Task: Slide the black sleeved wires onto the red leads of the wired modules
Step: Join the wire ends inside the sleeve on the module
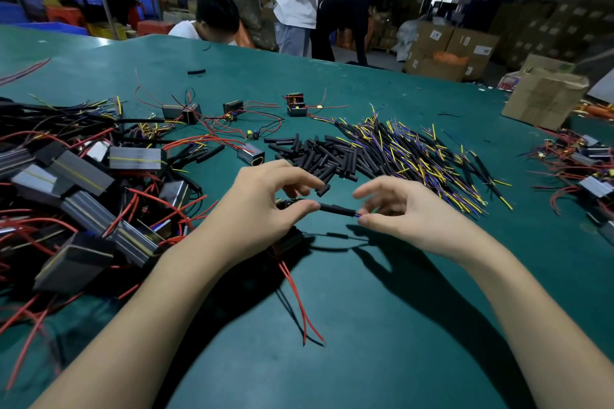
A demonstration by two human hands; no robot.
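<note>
A black sleeved wire (335,209) is stretched level between my hands above the green table (382,325). My left hand (265,206) pinches its left end with thumb and forefinger. A dark module (287,241) hangs under that hand, and its two red leads (299,302) trail toward me. My right hand (402,212) pinches the wire's right tip, where blue and yellow strands show. Loose black sleeves (319,156) lie heaped just beyond my hands. A pile of black sleeved wires (415,156) with yellow and blue ends spreads to the right.
Several grey wired modules (83,183) with red leads are heaped at the left. A few more modules (295,104) sit farther back, and others (584,166) at the right edge. A cardboard box (545,96) stands back right. People stand beyond the table.
</note>
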